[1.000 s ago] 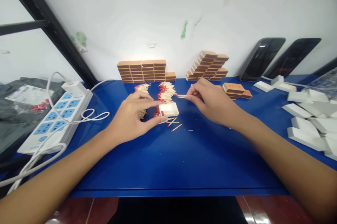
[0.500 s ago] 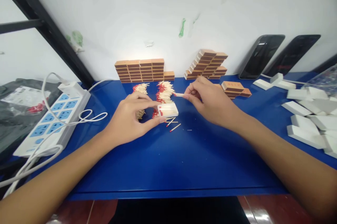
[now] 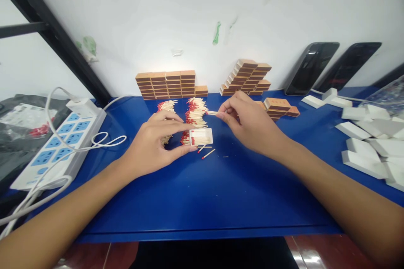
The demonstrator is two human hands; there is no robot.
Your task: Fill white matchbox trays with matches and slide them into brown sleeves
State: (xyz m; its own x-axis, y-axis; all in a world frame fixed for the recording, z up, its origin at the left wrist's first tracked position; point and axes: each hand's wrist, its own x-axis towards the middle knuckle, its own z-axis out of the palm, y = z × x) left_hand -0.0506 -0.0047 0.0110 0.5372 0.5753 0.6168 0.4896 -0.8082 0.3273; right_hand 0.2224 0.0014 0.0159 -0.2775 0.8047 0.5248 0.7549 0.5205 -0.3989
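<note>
Between the thumb and fingers of my left hand [image 3: 159, 139] is a small white matchbox tray [image 3: 206, 131], its open top facing me. Red-headed matches [image 3: 201, 139] lie along the tray's near side. My right hand [image 3: 244, 115] pinches a few matches [image 3: 212, 113], heads pointing left, just above and right of the tray. Behind the tray sits a heap of loose matches [image 3: 196, 111]; a second heap [image 3: 167, 106] is partly hidden by my left hand. Several stray matches [image 3: 208, 153] lie on the blue table below the tray.
Stacked matchboxes [image 3: 166, 85] line the wall, with another stack [image 3: 244, 76] and a smaller pile [image 3: 277, 106] to the right. White trays [image 3: 366, 159] are heaped far right, near two dark phones [image 3: 312, 67]. A power strip [image 3: 63, 147] with white cables lies left.
My left hand has tilted the tray, so its inside and the matches in it show more clearly. The right hand, still pinching matches, has shifted slightly left.
</note>
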